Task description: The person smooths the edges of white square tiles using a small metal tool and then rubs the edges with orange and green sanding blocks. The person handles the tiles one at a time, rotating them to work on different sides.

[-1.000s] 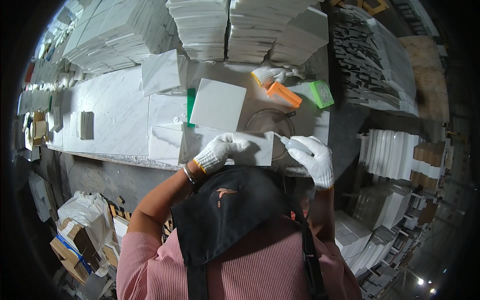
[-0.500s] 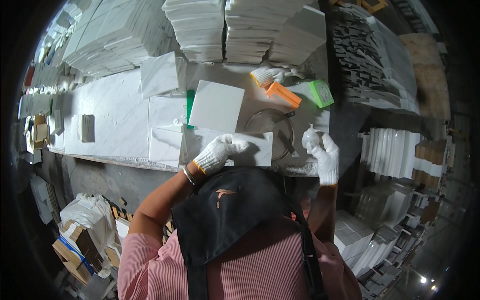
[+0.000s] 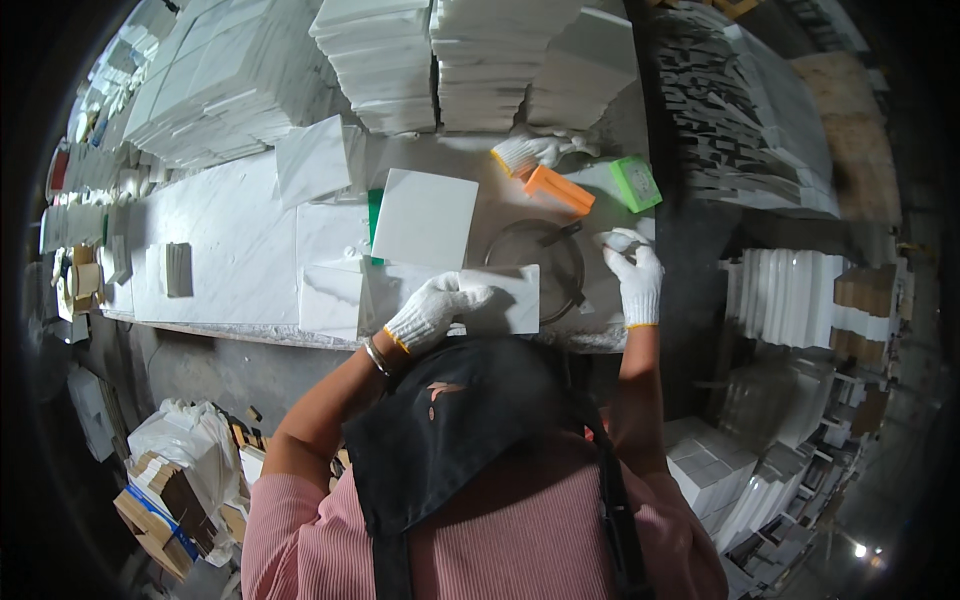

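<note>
My left hand (image 3: 440, 308), in a white knit glove, holds a white marble tile (image 3: 515, 303) at the front edge of the worktable. Also gloved, my right hand (image 3: 638, 285) is at the table's right side, its fingers on a small translucent bulb-shaped bottle (image 3: 622, 239), now tilted over. Between the hands lies a round shallow dish (image 3: 505, 250) with a dark flat blade (image 3: 560, 234) across its rim. Beyond the left hand a square white tile (image 3: 428, 217) rests partly over a green strip (image 3: 375, 222).
An orange block (image 3: 560, 190), a green box (image 3: 636, 184) and a loose white glove (image 3: 530, 153) lie towards the back right. Tall stacks of marble tiles (image 3: 375, 70) line the far side. Smaller tile pieces (image 3: 330, 298) lie left of my left hand.
My right hand has moved forward, away from me, with the bottle, which has tipped from upright to tilted. The left hand keeps its hold on the tile. The view has shifted slightly.
</note>
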Demonstrator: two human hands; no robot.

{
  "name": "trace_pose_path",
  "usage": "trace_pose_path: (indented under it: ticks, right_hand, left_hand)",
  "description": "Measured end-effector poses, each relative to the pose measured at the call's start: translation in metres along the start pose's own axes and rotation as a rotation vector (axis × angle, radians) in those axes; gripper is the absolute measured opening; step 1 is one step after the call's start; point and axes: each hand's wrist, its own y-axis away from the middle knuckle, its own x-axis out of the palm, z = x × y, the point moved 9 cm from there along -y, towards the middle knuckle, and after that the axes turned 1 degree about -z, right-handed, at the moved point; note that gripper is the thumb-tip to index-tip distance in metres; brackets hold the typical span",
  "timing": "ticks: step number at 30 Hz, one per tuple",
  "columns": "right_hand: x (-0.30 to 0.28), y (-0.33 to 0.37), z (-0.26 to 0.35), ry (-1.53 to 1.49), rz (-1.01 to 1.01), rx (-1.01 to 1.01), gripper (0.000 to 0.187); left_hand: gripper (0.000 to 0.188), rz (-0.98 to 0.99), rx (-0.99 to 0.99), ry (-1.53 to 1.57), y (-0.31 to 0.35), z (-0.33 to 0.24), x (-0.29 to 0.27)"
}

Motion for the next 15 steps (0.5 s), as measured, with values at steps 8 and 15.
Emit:
trace_pose_path:
  ticks: [8,15]
  right_hand:
    - [-0.024,0.058,0.023,0.168,-0.089,-0.075,0.032]
    - [0.017,0.086,0.027,0.261,0.11,-0.156,0.039]
  left_hand:
    - [0.032,0.036,-0.026,0.065,0.005,-0.005,0.009]
    - [0.032,0.087,0.031,0.095,0.011,-0.021,0.017]
